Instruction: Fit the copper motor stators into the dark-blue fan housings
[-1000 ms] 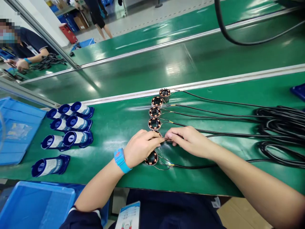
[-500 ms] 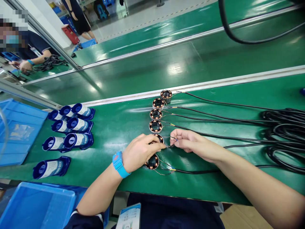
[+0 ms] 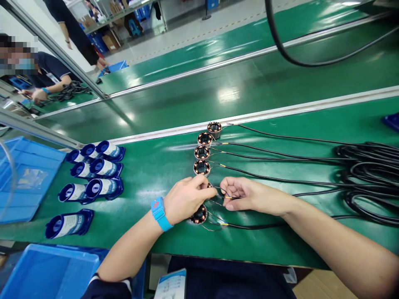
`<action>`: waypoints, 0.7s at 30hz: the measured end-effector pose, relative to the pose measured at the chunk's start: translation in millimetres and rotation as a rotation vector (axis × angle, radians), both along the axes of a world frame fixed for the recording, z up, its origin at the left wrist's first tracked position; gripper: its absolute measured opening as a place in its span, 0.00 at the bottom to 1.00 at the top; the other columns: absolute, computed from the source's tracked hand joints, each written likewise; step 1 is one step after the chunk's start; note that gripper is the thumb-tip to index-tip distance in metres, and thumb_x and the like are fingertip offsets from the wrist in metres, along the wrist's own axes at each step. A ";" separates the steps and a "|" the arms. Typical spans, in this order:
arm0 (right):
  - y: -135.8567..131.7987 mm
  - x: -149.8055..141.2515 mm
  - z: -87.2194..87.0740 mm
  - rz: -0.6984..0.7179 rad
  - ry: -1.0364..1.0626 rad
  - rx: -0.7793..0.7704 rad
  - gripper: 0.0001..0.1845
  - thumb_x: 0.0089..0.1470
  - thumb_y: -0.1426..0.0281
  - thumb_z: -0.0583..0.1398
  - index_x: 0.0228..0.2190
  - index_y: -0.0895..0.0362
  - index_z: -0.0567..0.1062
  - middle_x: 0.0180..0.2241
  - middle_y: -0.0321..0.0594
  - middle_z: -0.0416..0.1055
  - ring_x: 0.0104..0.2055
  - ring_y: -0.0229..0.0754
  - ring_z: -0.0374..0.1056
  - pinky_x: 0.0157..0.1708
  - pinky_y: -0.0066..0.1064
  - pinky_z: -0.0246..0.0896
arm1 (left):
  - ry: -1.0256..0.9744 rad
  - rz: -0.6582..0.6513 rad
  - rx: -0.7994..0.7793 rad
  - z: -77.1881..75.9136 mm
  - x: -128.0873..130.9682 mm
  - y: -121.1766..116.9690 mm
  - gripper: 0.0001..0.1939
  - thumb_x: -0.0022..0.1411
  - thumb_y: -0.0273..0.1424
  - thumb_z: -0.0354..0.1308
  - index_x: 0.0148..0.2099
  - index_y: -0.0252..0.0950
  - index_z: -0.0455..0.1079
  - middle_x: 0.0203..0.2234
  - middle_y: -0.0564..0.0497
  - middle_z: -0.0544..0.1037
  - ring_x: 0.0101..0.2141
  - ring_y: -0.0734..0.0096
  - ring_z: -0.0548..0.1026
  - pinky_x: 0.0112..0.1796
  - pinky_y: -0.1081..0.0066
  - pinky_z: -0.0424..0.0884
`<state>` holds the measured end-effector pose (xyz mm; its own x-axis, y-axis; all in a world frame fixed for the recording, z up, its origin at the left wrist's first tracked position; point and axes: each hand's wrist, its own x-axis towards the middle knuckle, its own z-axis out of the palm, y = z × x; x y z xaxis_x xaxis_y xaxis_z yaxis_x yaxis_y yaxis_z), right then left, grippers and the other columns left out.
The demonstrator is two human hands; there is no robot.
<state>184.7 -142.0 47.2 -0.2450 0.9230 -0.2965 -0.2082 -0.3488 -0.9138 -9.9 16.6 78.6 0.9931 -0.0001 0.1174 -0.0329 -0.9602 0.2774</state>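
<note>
Several round motor stators with copper windings stand in a column on the green bench. My left hand (image 3: 187, 198) is closed over one stator (image 3: 209, 185), mostly hidden under the fingers; thumb and forefinger meet at its right rim. Just to the right, my right hand (image 3: 245, 195) pinches the end of a black cable (image 3: 234, 198), where thin coloured wires come out. Fine leads stretch between the two hands. Nearer me sits another stator (image 3: 198, 214), its leads running to a second cable (image 3: 258, 226). A further stator (image 3: 202, 167) lies just beyond my left hand.
Coiled black cables (image 3: 370, 178) lie at the right. Several blue labelled housings (image 3: 70, 223) stand at the left, beside a blue bin (image 3: 28, 178). Another blue bin (image 3: 50, 270) is below the bench edge. A metal rail (image 3: 162, 132) runs behind. Across the way sits a co-worker (image 3: 52, 77).
My right hand has turned and lowered slightly, with its fingers spread a little more along the cable end. My left hand stays over the same stator. The camera view has shifted a little.
</note>
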 end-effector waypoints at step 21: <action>45.1 22.3 -11.3 -0.392 -0.022 -0.074 0.24 0.53 0.50 0.66 0.34 0.59 0.70 0.32 0.38 0.71 0.26 0.30 0.57 0.22 0.22 0.43 | 0.061 -0.103 -0.156 2.0 36.2 48.3 0.16 0.70 0.24 0.53 0.53 0.46 0.74 0.43 0.53 0.75 0.43 0.73 0.74 0.42 0.68 0.64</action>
